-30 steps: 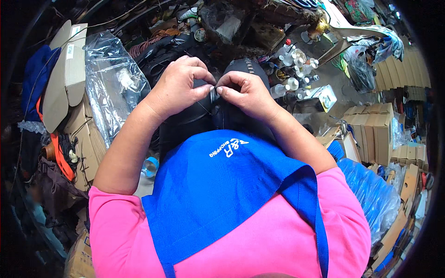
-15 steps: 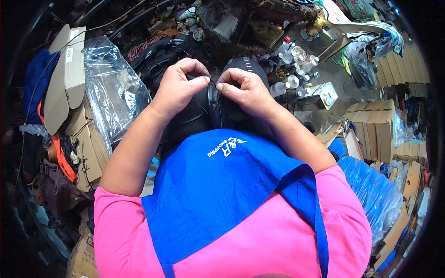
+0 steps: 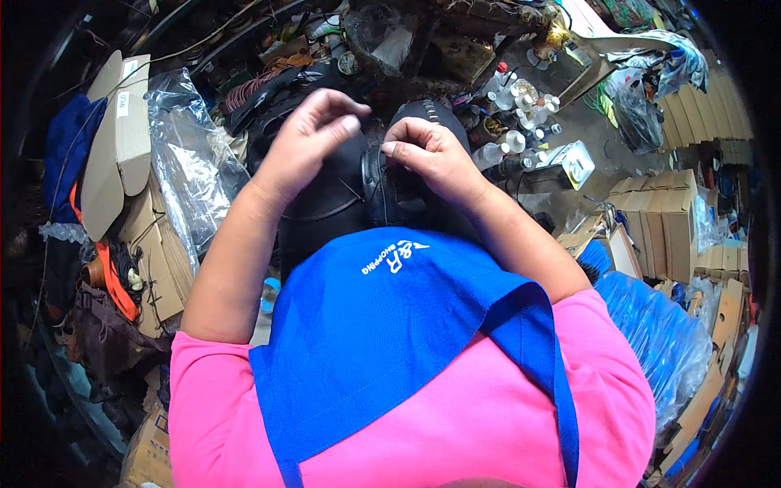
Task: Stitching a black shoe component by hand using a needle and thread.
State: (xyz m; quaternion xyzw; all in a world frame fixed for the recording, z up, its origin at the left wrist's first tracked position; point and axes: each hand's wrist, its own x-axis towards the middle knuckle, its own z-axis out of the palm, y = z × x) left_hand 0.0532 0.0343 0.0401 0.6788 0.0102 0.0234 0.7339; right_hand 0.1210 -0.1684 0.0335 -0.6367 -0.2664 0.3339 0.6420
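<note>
A person seen from above wears a bright pink short-sleeved shirt (image 3: pixel 455 423) under a blue apron (image 3: pixel 382 325) with small white lettering; both forearms are bare.

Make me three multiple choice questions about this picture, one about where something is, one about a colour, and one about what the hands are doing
1. Where does the clear plastic bag lie?
A. To the person's left
B. To the person's right
C. On the apron

2. What colour is the apron?
A. Green
B. Blue
C. White

3. How are the hands placed?
A. Both at the person's sides
B. Only the right on the shoe
C. Both up at the black shoe

Answers:
1 A, the bag lies over cardboard boxes left of the left hand.
2 B, it is blue over a pink shirt.
3 C, the left hand and right hand both meet at the shoe, fingers pinched.
</note>
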